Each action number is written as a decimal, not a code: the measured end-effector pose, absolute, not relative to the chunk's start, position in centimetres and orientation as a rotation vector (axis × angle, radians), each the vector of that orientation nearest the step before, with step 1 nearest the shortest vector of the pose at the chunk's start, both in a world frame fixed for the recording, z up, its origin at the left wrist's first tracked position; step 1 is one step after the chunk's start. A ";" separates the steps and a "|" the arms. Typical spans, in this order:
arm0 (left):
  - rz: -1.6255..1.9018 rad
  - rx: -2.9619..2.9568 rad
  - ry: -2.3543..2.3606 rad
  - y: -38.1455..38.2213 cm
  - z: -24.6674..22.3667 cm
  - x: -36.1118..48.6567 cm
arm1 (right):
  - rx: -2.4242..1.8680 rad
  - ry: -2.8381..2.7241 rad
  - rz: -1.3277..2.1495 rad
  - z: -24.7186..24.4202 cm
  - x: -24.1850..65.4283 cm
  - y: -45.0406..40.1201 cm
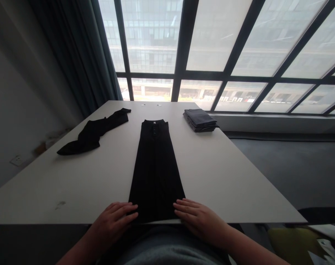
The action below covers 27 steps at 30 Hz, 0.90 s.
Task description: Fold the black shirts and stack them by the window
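Observation:
Black trousers (154,165) lie flat and straight on the white table (211,176), waistband at the far end and leg ends at the near edge. A pale label shows inside the waistband, with buttons below it. My left hand (113,219) rests on the left corner of the leg ends, fingers stretched out. On the right corner lies my right hand (196,217), its fingers also extended and flat. Neither hand grips the cloth. Both thumbs are mostly hidden.
A crumpled black garment (92,132) lies at the table's left. Toward the far right edge sits a stack of folded dark clothes (200,119). Beyond the table are large windows (153,36) and a dark curtain (81,48). A greenish chair seat (291,241) shows at lower right.

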<state>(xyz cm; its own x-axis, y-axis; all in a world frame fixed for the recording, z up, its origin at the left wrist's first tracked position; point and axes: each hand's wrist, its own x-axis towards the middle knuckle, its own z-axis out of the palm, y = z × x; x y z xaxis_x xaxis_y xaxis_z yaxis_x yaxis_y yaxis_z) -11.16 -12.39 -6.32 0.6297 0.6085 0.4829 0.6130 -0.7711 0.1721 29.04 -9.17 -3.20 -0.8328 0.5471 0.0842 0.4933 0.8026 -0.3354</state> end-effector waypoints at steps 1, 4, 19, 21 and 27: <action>-0.854 -2.820 -1.059 -12.6 -6.6 -11.2 | -0.817 -2.804 0.438 -3.4 29.2 -9.3; -0.895 -2.807 -1.079 -13.0 -6.9 -11.0 | -0.771 -2.797 0.406 -4.0 29.6 -9.4; -0.873 -2.778 -0.971 -12.6 -4.1 -9.6 | -0.891 -2.835 0.332 -4.4 30.1 -8.9; -0.898 -2.808 -0.976 -12.5 -3.5 -9.4 | -0.862 -2.802 0.329 -4.3 30.1 -9.0; -1.123 -2.862 -1.056 -11.1 -0.8 -9.4 | -0.825 -2.577 0.564 -2.3 30.7 -8.1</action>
<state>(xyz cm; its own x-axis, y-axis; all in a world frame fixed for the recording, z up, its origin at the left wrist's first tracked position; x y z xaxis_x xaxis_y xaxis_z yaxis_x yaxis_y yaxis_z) -9.36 -11.08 -0.83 0.5516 0.6082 0.5707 0.5326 -0.7835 0.3201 30.66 -8.08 -2.29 -0.7576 0.6122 0.2264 0.4616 0.7478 -0.4772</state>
